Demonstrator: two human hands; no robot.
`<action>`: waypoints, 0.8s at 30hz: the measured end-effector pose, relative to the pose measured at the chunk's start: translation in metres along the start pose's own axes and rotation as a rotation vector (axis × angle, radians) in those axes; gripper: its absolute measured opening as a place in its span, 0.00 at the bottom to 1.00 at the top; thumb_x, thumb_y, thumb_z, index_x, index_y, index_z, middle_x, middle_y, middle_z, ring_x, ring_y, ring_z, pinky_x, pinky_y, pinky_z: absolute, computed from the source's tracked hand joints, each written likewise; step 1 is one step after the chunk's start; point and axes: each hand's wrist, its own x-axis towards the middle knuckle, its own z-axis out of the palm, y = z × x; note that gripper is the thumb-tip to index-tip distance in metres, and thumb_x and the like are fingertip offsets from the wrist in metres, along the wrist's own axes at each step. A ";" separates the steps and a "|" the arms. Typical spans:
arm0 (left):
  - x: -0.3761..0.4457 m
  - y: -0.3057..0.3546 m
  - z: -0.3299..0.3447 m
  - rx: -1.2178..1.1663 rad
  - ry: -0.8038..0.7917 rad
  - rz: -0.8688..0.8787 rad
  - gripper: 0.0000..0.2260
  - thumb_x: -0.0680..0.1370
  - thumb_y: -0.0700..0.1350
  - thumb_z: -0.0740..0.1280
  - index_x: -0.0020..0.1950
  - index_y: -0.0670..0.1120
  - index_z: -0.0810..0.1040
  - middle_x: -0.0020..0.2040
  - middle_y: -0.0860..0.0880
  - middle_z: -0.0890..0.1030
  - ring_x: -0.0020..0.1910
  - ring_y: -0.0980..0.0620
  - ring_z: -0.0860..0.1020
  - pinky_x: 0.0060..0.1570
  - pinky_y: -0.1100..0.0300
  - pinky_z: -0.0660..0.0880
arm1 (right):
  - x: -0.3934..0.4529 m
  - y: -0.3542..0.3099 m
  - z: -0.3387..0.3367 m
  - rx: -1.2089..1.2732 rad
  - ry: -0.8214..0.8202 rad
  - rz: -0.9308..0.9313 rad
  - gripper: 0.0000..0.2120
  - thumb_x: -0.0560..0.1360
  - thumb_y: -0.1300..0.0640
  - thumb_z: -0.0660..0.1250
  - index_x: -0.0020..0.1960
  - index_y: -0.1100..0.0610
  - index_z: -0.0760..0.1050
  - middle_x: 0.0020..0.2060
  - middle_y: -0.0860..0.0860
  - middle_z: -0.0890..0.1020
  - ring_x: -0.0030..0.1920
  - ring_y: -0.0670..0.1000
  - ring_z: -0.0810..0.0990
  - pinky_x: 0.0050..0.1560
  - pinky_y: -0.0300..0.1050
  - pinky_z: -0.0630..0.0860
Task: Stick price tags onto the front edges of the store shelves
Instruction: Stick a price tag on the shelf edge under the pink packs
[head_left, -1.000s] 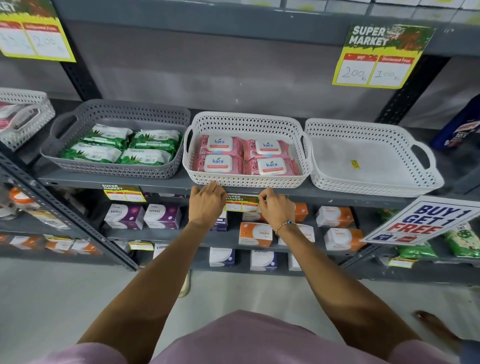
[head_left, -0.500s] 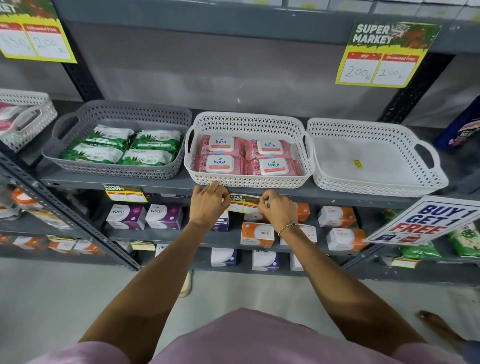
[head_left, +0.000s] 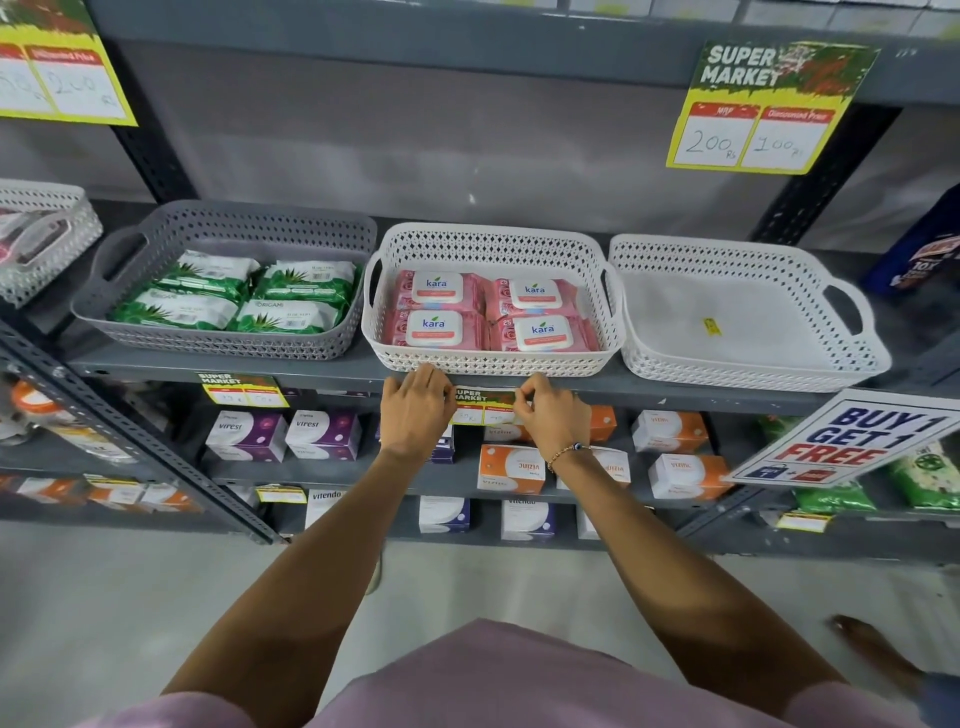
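A small yellow-and-green price tag lies against the front edge of the grey shelf, just below the white basket of pink wipes. My left hand pinches the tag's left end and my right hand pinches its right end. Both hands cover the tag's ends, so only its middle shows. Another price tag is stuck on the same edge further left, under the grey basket of green wipes.
An empty white basket stands to the right. Larger price cards hang from the upper shelf. A "Buy 1 Get 1 Free" sign juts out at right. Boxed goods fill the lower shelves. Slotted metal uprights frame the bay.
Both hands have shifted slightly lower along the shelf edge with the tag, and more of the tag's middle shows between them now.
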 end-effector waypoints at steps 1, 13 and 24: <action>0.000 0.001 0.000 0.001 -0.012 -0.007 0.06 0.74 0.41 0.65 0.37 0.43 0.76 0.35 0.47 0.77 0.32 0.46 0.76 0.37 0.52 0.69 | 0.000 0.000 0.000 0.005 0.006 0.001 0.09 0.78 0.51 0.59 0.47 0.57 0.72 0.34 0.55 0.82 0.35 0.57 0.80 0.31 0.40 0.63; -0.004 0.009 -0.004 -0.020 -0.096 -0.078 0.17 0.77 0.51 0.65 0.34 0.40 0.74 0.32 0.43 0.79 0.27 0.41 0.78 0.34 0.55 0.70 | -0.015 0.000 0.008 0.085 -0.138 0.050 0.26 0.76 0.36 0.55 0.34 0.56 0.75 0.32 0.57 0.82 0.37 0.57 0.80 0.27 0.39 0.61; 0.018 0.012 -0.004 0.102 -0.261 0.020 0.21 0.76 0.61 0.60 0.43 0.42 0.76 0.42 0.44 0.83 0.40 0.40 0.81 0.33 0.56 0.67 | 0.007 -0.022 0.007 -0.083 -0.157 -0.009 0.27 0.79 0.41 0.54 0.41 0.62 0.78 0.40 0.60 0.83 0.42 0.62 0.81 0.36 0.48 0.71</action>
